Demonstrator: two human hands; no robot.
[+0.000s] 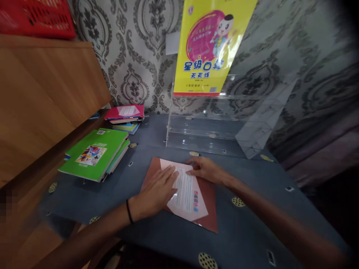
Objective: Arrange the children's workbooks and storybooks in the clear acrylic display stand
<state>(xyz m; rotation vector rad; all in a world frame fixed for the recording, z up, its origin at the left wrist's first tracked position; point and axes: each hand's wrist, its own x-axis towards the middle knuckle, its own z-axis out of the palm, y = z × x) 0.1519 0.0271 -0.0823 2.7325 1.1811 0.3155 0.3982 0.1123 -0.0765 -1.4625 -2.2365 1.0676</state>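
At the far left, up and away from the left grip, a red basket sits on a wooden cabinet. Below it, a green book tops a pile on the blue-gray counter, left of the left grip and a little farther back. Behind that, a smaller stack has a red book on top (a pale paper lies on its cover). The left grip, with a dark band at the wrist, lies flat with fingers extended, pressing nothing between them. Under it is a pale sheet on a brown booklet, which reaches beneath both grips. The right grip is bent over the sheet's far edge; whether its fingertips are pinched together I cannot tell. Beyond both grips stands a clear rack, a yellow book upright at its back.
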